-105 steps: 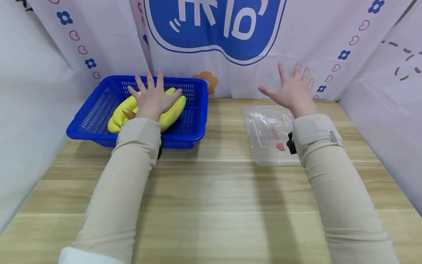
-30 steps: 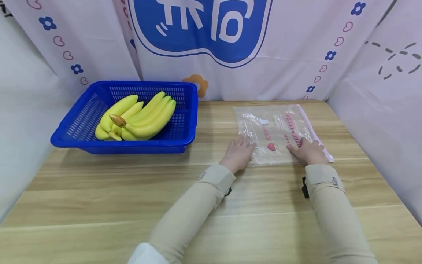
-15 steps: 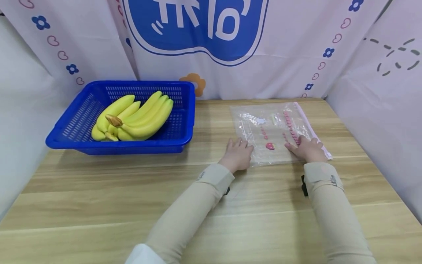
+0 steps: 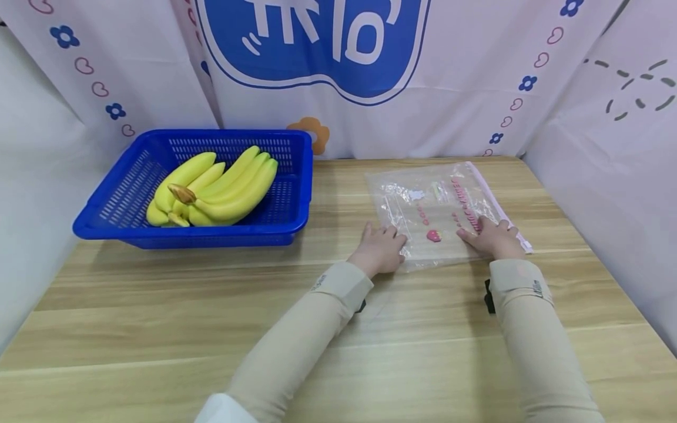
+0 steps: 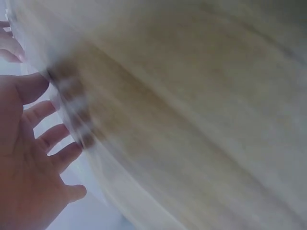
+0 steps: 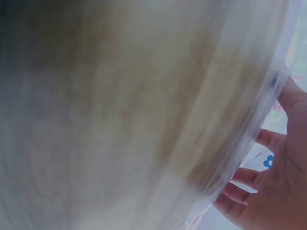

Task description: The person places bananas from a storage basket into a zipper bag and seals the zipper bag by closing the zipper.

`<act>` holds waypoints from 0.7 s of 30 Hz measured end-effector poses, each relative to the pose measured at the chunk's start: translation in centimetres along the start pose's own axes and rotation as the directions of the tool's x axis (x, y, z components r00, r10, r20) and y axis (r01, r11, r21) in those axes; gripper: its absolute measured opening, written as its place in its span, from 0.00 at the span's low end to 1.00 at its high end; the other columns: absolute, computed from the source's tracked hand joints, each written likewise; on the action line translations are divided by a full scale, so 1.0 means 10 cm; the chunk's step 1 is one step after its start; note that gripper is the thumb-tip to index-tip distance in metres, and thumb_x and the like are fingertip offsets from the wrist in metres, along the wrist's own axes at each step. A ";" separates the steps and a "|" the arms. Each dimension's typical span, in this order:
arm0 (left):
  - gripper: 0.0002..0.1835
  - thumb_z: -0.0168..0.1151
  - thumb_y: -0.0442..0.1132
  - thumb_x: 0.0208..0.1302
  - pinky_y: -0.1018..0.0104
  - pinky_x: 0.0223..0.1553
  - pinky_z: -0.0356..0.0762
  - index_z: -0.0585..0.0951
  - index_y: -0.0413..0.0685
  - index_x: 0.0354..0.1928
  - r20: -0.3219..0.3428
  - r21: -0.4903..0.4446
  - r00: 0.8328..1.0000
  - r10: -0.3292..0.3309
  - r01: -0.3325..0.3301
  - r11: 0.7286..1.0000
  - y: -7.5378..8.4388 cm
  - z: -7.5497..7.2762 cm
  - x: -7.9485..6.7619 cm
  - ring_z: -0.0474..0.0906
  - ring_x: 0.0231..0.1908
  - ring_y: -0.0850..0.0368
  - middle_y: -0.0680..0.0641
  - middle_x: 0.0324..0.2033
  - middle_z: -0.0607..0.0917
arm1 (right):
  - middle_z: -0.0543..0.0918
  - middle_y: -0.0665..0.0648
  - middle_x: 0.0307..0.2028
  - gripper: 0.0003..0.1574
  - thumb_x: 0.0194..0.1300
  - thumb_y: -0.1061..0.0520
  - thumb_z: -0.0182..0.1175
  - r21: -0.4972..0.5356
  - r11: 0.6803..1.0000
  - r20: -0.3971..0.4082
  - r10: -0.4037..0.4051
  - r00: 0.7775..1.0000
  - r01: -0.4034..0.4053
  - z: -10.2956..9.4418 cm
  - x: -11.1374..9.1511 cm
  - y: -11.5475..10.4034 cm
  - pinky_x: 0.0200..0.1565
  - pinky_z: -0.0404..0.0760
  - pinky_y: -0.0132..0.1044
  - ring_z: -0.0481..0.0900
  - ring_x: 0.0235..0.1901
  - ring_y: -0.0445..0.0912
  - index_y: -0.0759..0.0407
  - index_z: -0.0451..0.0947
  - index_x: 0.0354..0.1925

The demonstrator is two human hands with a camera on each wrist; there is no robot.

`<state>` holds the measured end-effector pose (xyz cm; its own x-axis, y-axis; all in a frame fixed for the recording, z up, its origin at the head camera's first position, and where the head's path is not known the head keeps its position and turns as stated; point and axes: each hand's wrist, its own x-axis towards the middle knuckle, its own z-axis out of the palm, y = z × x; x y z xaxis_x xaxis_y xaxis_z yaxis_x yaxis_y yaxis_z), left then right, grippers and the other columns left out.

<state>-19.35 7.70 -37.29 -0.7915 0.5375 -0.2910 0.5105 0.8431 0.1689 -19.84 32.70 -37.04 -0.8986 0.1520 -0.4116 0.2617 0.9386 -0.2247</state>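
Clear bag turned slightly | left grip, right grip uncurled, touching it | wrist views blurred

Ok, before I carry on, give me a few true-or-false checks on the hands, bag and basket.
1. The left hand and right hand are both at the clear plastic bag. True.
2. The left hand is inside the basket. False: it is at the near left corner of the bag.
3. The bananas lie in the blue basket. True.
4. The bag is full of bananas. False: no bananas show in it.
5. The bag's pale pink zip strip is on its right side. True.
6. The basket stands right of the bag. False: it stands to the left.
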 end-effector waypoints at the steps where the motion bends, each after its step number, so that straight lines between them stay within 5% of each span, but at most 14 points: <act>1: 0.27 0.49 0.53 0.70 0.41 0.74 0.40 0.65 0.57 0.69 -0.001 0.008 1.000 0.006 -0.005 1.000 -0.01 -0.01 -0.01 0.57 0.72 0.48 0.48 0.70 0.64 | 0.43 0.89 0.64 0.55 0.68 0.29 0.39 0.002 1.000 0.007 -0.003 1.000 0.003 0.00 0.00 0.00 0.58 0.58 0.75 0.45 0.62 0.83 0.69 0.40 0.72; 12: 0.25 0.48 0.56 0.71 0.43 0.73 0.48 0.70 0.57 0.66 -0.030 0.035 0.999 0.028 -0.027 0.999 -0.04 -0.06 -0.04 0.58 0.71 0.46 0.47 0.69 0.66 | 0.41 0.88 0.65 0.54 0.70 0.32 0.41 -0.001 0.999 0.045 -0.050 0.998 0.050 -0.05 -0.01 -0.02 0.60 0.53 0.75 0.44 0.62 0.83 0.70 0.38 0.72; 21: 0.48 0.56 0.69 0.58 0.44 0.74 0.39 0.53 0.57 0.74 -0.053 0.002 0.998 -0.046 0.046 0.999 -0.18 -0.04 -0.10 0.35 0.76 0.45 0.43 0.76 0.41 | 0.40 0.89 0.65 0.54 0.70 0.33 0.42 -0.003 0.996 0.060 -0.093 0.994 0.093 -0.04 0.00 -0.01 0.61 0.52 0.75 0.43 0.63 0.83 0.71 0.37 0.72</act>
<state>-19.62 5.60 -36.90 -0.8305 0.4985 -0.2484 0.4744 0.8668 0.1536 -20.01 32.73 -36.62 -0.8963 0.0453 -0.4411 0.1756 0.9497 -0.2591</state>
